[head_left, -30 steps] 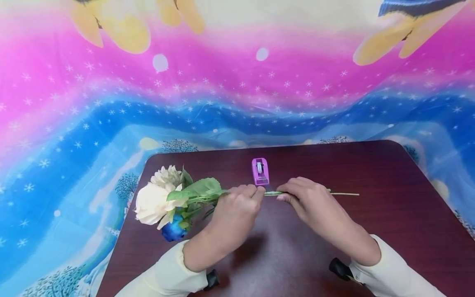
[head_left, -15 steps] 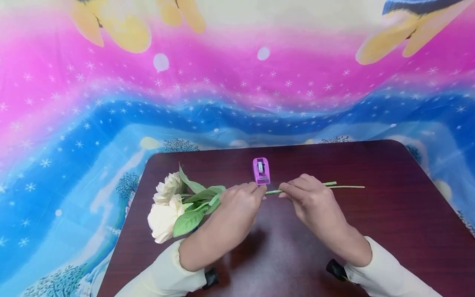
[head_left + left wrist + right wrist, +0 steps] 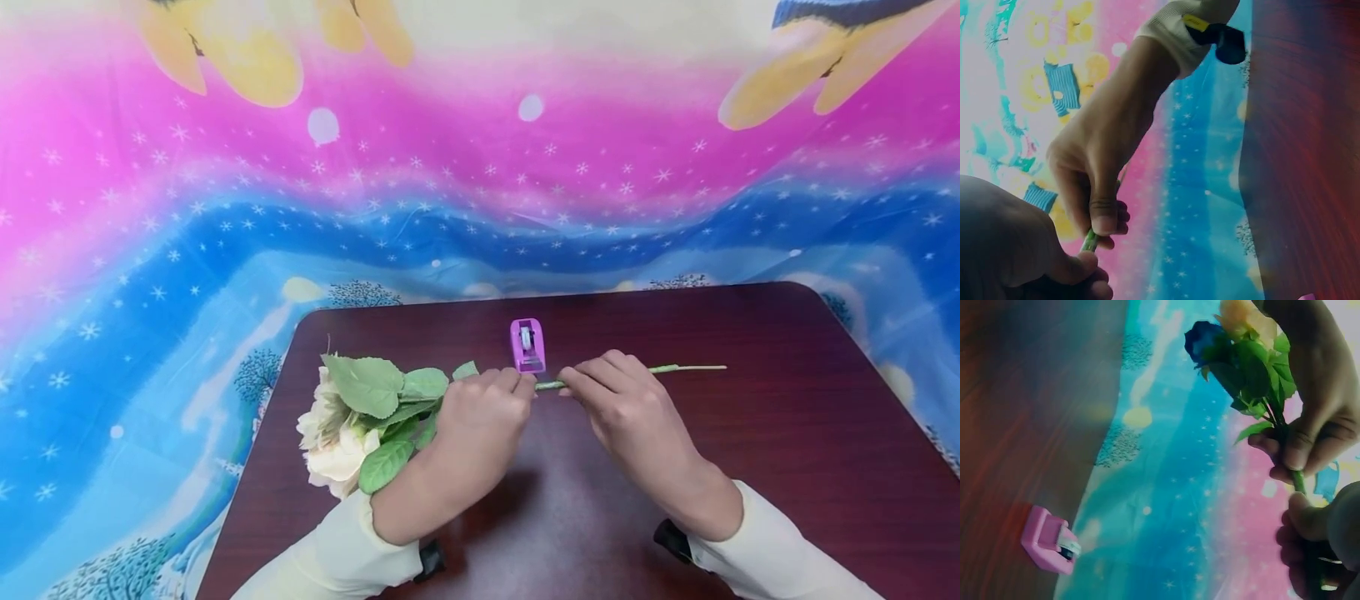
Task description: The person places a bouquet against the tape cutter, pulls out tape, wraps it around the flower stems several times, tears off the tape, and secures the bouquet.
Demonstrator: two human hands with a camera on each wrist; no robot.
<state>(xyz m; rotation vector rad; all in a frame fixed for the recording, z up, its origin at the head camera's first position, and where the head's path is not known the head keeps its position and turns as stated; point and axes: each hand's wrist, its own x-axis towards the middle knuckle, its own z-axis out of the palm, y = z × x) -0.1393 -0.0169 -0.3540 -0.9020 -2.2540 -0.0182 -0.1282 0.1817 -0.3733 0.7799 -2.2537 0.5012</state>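
Above the table my left hand (image 3: pixel 480 425) grips a bunch of artificial flowers near the leaves, with the blooms pointing left. Cream blooms (image 3: pixel 341 458) and green leaves (image 3: pixel 367 387) show in the head view. A blue rose (image 3: pixel 1204 342) appears only in the right wrist view. Just to the right, my right hand (image 3: pixel 633 412) pinches the bundled green stems (image 3: pixel 550 385), a short gap away from the left hand. Thin stem ends (image 3: pixel 690 367) stick out beyond the right hand. The part of the stems under the fingers is hidden.
A pink-purple tape dispenser (image 3: pixel 527 346) stands on the dark wooden table (image 3: pixel 787 467), just beyond the hands. Behind the table hangs a colourful printed cloth (image 3: pixel 465 183). Each wrist carries a small black device, partly under the cream sleeves (image 3: pixel 330 546).
The bunch has rolled about its stems: the blue rose has gone out of the head view, and the leaves now face up. Both hands stay at nearly the same spot.
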